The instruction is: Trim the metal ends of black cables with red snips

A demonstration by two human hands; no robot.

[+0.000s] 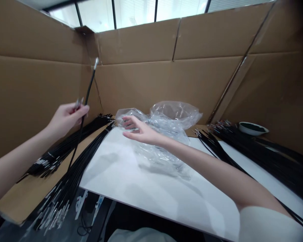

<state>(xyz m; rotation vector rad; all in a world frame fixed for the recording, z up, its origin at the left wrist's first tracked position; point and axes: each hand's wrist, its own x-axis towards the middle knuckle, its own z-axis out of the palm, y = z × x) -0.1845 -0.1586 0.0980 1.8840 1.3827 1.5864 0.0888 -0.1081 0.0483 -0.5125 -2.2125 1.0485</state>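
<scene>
My left hand is raised at the left, its fingers closed round a thin black cable with a silver tip pointing up. Small metallic pieces also show at its fingertips. The cable's lower part runs down towards a bundle of black cables with silver ends. Over the white table, my right hand is held with its fingers apart and nothing in them. Right behind and beside it is a crumpled clear plastic bag; whether they touch, I cannot tell.
Another cable bundle lies on cardboard at the left. More black cables stretch along the right, near a small white dish with dark contents. Tall cardboard walls enclose the back and sides.
</scene>
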